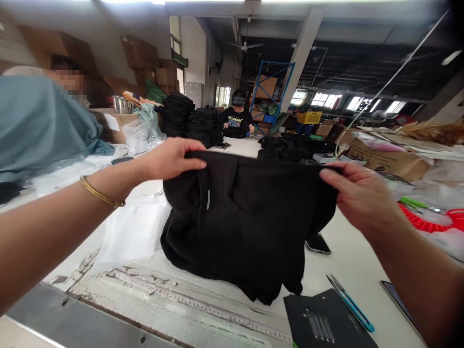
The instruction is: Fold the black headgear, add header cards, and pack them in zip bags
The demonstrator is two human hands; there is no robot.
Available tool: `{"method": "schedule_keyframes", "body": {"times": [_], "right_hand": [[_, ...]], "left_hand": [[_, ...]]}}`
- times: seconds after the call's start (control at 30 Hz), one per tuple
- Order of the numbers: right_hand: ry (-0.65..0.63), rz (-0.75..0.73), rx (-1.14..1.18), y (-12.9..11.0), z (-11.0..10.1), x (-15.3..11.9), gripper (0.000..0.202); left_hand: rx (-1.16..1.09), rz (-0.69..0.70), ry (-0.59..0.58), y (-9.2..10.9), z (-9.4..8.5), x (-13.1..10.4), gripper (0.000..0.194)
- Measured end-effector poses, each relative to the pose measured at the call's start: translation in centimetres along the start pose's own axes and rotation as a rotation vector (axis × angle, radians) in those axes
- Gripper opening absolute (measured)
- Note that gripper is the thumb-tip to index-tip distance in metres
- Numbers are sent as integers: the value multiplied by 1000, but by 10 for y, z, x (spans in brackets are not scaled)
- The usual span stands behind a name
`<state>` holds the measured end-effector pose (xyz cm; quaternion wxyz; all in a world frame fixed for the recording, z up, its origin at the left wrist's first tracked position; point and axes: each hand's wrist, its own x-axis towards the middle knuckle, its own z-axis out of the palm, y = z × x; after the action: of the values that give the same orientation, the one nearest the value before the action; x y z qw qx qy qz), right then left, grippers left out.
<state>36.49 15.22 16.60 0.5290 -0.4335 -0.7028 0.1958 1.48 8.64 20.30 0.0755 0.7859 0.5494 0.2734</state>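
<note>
A black garment (250, 212) hangs stretched between my two hands above the white table, its lower edge near or on the tabletop. My left hand (177, 157) pinches its upper left corner between thumb and fingers. At the upper right corner my right hand (358, 191) grips the cloth the same way. A small pale tag or mark (208, 199) shows on the garment's left part. What kind of garment it is I cannot tell. To its left lies a stack of clear plastic bags (132, 232).
A measuring tape (203, 305) runs along the table's front edge. Blue-handled tweezers (351, 303) lie on a black card (319, 321); a phone (319, 243) lies behind. Black cloth piles (205, 123) stand at the back. One person (237, 118) sits opposite, another (68, 79) at left.
</note>
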Motion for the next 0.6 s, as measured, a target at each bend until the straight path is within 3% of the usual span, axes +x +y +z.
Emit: {"method": "schedule_keyframes", "body": {"times": [0.1, 0.2, 0.27, 0.4, 0.5, 0.6], "right_hand": [[140, -95, 4, -18, -5, 8, 23], [181, -164, -262, -1, -4, -31, 20], [9, -178, -363, 30, 4, -73, 18], [-441, -322, -279, 92, 28, -156, 25], [-656, -360, -279, 104, 37, -186, 28], [-764, -338, -295, 92, 35, -182, 20]], "left_hand": [[66, 29, 176, -1, -8, 16, 48], [121, 46, 212, -20, 20, -3, 32], [156, 104, 92, -41, 54, -30, 27], [167, 143, -297, -73, 117, -87, 30], [88, 91, -399, -72, 128, -106, 29], [-48, 22, -413, -55, 114, -94, 25]]}}
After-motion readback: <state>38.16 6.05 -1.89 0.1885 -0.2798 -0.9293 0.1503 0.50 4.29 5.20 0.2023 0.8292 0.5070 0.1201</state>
